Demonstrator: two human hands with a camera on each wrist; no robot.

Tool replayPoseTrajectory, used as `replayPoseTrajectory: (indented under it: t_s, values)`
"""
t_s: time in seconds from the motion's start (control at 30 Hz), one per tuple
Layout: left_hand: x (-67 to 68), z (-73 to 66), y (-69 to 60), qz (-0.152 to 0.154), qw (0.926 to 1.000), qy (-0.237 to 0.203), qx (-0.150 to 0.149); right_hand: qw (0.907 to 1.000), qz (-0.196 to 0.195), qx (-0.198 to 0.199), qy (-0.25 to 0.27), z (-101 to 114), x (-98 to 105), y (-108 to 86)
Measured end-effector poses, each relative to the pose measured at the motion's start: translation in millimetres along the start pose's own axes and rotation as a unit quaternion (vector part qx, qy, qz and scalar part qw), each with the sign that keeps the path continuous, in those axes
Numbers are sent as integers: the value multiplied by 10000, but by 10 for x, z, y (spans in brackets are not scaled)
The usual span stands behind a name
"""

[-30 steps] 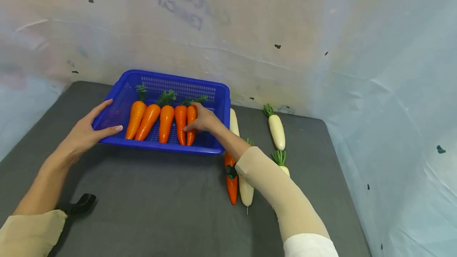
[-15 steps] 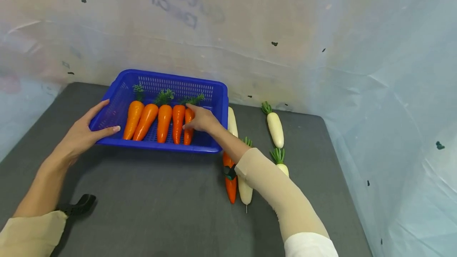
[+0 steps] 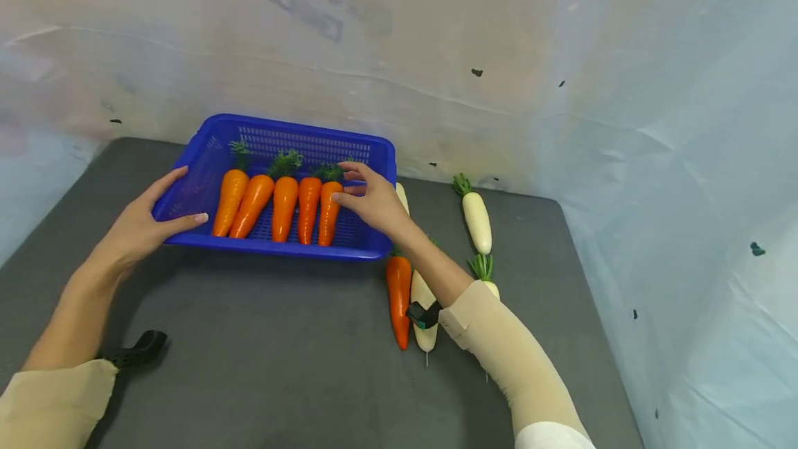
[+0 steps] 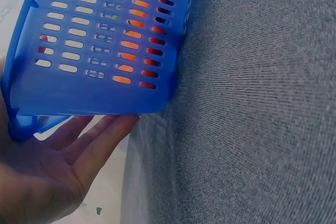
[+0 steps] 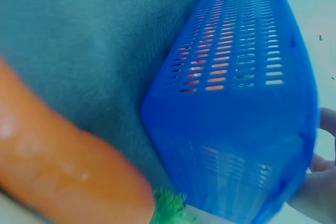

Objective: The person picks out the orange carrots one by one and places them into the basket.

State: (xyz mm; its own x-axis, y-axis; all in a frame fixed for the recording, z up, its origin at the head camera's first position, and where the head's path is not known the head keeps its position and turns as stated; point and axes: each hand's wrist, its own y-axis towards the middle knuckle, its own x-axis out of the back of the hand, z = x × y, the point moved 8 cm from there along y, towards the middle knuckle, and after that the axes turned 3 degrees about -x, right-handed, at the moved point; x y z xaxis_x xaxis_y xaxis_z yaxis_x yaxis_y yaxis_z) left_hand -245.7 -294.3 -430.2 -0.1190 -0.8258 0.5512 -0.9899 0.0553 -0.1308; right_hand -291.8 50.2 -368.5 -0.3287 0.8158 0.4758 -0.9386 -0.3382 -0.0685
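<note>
A blue plastic basket (image 3: 299, 249) with slotted walls holds a row of several orange carrots (image 3: 285, 208), their leafy tops toward the back. My left hand (image 3: 140, 227) holds its front left corner, thumb over the rim. The left wrist view has that hand's fingers (image 4: 100, 148) along the outside of the wall. Over the basket's right end, my right hand (image 3: 382, 203) hovers with loosely bent fingers and nothing in them. The rightmost carrot (image 3: 329, 220) lies just left of its fingertips. The right wrist view shows only part of this hand (image 5: 317, 192), beyond the rim.
Right of the basket, another carrot (image 3: 399, 296) lies on the dark grey table (image 3: 280, 352) beside a white radish (image 3: 422, 294). More white radishes (image 3: 477, 224) lie farther right, some partly behind the right arm. Plastic sheeting (image 3: 436, 33) rises behind the table.
My right hand has let go of the rightmost carrot and moved up and to the right. My left hand keeps its hold on the basket. The view has shifted slightly.
</note>
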Motion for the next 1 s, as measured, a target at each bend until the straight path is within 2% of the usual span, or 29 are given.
replayPoseTrajectory:
  t_s: [0.13, 0.3, 0.57, 0.73, 0.9, 1.0]
  values:
    - [40, -15, -14, -38, 10000, 27, -42, 9992, -278, 158, 247, 21, 164, -173]
    - [61, -42, 3, -106, 9999, 57, -44, 9982, -483, 173, 305, -25, 340, -411]
    - [85, -65, 39, -104, 9999, 89, 10, 9950, -711, 199, 679, -156, 491, -727]
    - [70, -71, 40, -57, 10000, 62, -36, 9916, -938, -32, 886, -328, 499, -899]
    - [36, -39, 12, 20, 10000, 45, -54, 9894, -828, -391, 1126, -455, 380, -1069]
    - [8, -14, 3, 58, 10000, 16, -20, 9880, -826, -469, 1214, -543, 297, -1169]
